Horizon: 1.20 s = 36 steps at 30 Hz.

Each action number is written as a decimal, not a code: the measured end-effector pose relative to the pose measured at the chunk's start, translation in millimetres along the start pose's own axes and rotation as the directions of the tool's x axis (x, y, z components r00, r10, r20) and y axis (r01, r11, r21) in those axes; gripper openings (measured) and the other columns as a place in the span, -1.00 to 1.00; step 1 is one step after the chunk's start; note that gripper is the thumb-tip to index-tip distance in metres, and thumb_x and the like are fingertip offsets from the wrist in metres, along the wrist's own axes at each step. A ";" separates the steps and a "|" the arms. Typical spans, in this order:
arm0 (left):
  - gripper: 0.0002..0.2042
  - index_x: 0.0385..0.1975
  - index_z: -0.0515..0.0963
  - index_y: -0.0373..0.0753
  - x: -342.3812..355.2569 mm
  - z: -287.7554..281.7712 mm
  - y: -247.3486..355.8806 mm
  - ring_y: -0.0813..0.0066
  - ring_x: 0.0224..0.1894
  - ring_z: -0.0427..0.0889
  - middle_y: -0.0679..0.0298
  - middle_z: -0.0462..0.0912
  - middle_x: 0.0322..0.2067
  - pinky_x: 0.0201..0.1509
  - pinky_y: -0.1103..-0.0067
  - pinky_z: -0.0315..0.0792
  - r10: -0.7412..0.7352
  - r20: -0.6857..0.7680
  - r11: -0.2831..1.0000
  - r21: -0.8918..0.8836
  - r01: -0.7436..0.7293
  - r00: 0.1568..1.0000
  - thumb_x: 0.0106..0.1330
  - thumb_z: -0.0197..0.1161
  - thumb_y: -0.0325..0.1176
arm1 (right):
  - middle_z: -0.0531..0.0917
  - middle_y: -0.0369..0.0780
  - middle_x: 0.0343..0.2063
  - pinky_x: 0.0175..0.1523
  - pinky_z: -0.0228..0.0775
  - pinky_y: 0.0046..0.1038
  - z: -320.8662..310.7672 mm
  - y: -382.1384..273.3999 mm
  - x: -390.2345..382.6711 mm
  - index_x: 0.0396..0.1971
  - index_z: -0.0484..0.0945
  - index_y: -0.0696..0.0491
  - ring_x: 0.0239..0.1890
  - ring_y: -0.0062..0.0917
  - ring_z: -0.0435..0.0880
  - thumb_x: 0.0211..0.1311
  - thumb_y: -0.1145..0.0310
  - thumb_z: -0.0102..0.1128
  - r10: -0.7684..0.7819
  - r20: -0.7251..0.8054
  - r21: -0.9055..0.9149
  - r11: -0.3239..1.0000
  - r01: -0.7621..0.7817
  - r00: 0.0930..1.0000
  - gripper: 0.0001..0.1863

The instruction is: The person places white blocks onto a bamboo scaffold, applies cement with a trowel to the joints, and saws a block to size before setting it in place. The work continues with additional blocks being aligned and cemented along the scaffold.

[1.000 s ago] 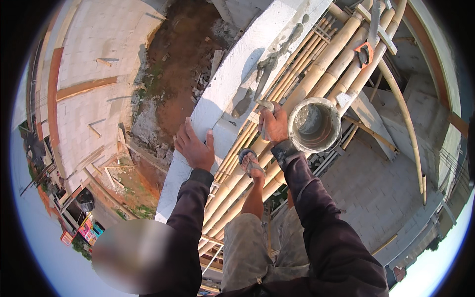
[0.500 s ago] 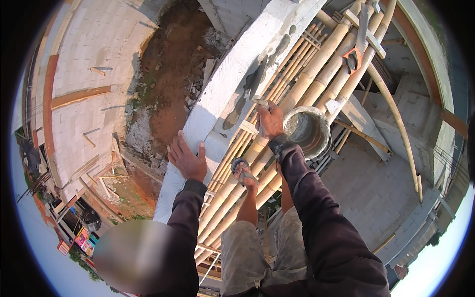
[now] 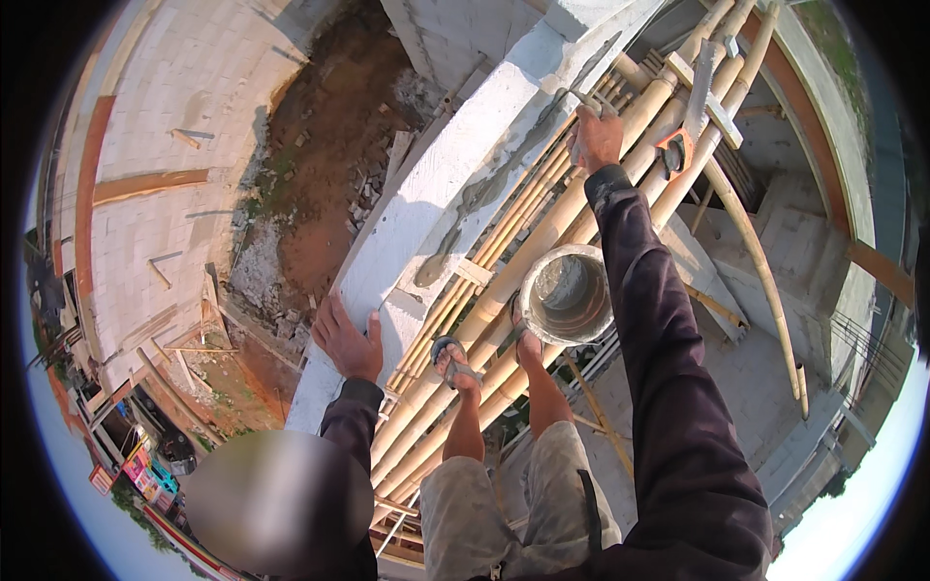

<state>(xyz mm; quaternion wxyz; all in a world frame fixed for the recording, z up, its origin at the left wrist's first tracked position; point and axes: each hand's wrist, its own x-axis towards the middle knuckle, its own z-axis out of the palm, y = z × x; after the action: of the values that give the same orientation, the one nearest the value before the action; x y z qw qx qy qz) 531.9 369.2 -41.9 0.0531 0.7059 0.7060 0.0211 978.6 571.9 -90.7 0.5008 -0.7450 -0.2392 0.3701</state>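
Note:
My left hand [image 3: 347, 339] lies with its fingers spread on the near end of the white block wall [image 3: 426, 208]. Farther along, my right hand [image 3: 596, 138] grips a trowel [image 3: 586, 100] by its handle, beside the wall's right edge. Only a thin part of the blade shows, close to the wall top. A strip of wet grey mortar [image 3: 484, 189] runs lengthwise along that top. Nearer to me, right of the wall, a bucket [image 3: 603, 308] with grey mortar inside rests on the bamboo poles [image 3: 523, 276].
A handsaw [image 3: 675, 153] with an orange handle lies on the bamboo at the far right. My sandalled feet [image 3: 457, 366] stand on the poles. Left of the wall, the ground [image 3: 320, 184] with rubble lies far below; a curved bamboo pole [image 3: 760, 261] hangs at the right.
My right hand has moved forward and right along the wall with the trowel. The mortar looks spread into a longer, more continuous strip. My left hand stays on the wall.

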 end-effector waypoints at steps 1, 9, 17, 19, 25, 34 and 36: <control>-0.26 0.41 0.19 -0.26 0.2 0.2 -0.1 -0.01 0.33 0.27 -0.02 0.35 0.25 0.41 0.05 0.03 -0.008 0.009 1.000 -0.020 0.008 1.000 0.30 0.21 0.00 | 0.56 -0.15 -0.65 -0.64 0.39 -0.36 -0.1 -0.5 2.6 -0.33 0.53 0.31 -0.72 -0.44 0.58 0.17 0.31 0.14 -0.037 0.005 0.030 0.999 0.037 0.999 -0.70; -0.27 0.40 0.21 -0.27 0.6 1.0 -1.6 -0.04 0.33 0.28 -0.05 0.35 0.25 0.39 0.05 0.04 0.006 -0.005 0.999 -0.034 -0.007 1.000 0.33 0.16 0.05 | 0.65 0.06 -0.51 -0.30 0.55 -0.19 4.8 16.6 11.2 -0.33 0.50 0.36 -0.47 -0.17 0.73 0.16 0.29 0.11 -0.046 -0.027 -0.171 0.984 0.040 0.999 -0.65; -0.27 0.41 0.19 -0.26 0.8 2.3 -3.1 -0.05 0.30 0.29 -0.06 0.35 0.24 0.37 0.06 0.05 0.031 -0.029 1.000 -0.006 -0.031 0.999 0.33 0.15 0.04 | 0.61 -0.05 -0.64 -0.55 0.51 -0.31 -0.9 24.5 3.3 -0.32 0.50 0.36 -0.70 -0.35 0.64 0.22 0.29 0.10 -0.179 0.000 -0.048 0.983 0.179 0.984 -0.65; -0.26 0.42 0.18 -0.26 -1.3 1.2 -2.1 -0.05 0.31 0.29 -0.06 0.35 0.25 0.38 0.05 0.05 0.018 0.001 1.000 -0.015 -0.018 1.000 0.32 0.18 0.01 | 0.61 -0.06 -0.64 -0.54 0.51 -0.31 -1.8 25.4 -8.1 -0.32 0.50 0.36 -0.71 -0.34 0.63 0.22 0.29 0.11 0.061 0.085 -0.095 0.994 -0.053 0.994 -0.65; -0.26 0.40 0.18 -0.28 0.3 -0.7 -0.2 -0.04 0.31 0.28 -0.06 0.34 0.25 0.40 0.05 0.04 0.006 0.009 0.999 -0.054 -0.006 1.000 0.29 0.22 -0.03 | 0.54 -0.08 -0.71 -0.71 0.34 -0.33 5.5 44.2 -76.9 -0.38 0.48 0.32 -0.79 -0.38 0.54 0.24 0.29 0.10 0.160 0.086 -0.068 0.986 -0.155 0.983 -0.68; -0.27 0.37 0.22 -0.28 0.7 -0.6 -0.9 -0.03 0.30 0.28 -0.03 0.33 0.25 0.40 0.07 0.01 0.005 0.003 0.998 -0.068 -0.005 1.000 0.28 0.25 -0.02 | 0.67 0.17 -0.40 -0.10 0.50 -0.11 27.1 98.0 -225.2 -0.10 0.50 0.37 -0.29 0.08 0.69 0.21 0.22 0.14 0.305 0.216 -0.235 0.938 -0.254 0.927 -0.53; -0.26 0.38 0.20 -0.27 1.4 -1.0 -0.6 -0.02 0.30 0.27 -0.01 0.33 0.25 0.39 0.07 0.02 0.004 0.006 0.997 -0.083 -0.004 1.000 0.27 0.26 -0.02 | 0.67 0.18 -0.36 -0.09 0.50 -0.10 33.7 102.2 -281.8 -0.08 0.52 0.30 -0.24 0.08 0.69 0.21 0.25 0.13 0.157 0.230 -0.295 0.952 -0.085 0.961 -0.58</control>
<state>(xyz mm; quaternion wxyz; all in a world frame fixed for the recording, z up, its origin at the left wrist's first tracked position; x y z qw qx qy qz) 531.2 370.6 -41.0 0.0845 0.7045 0.7030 0.0483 778.1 346.9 -104.7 0.3314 -0.7694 -0.3044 0.4534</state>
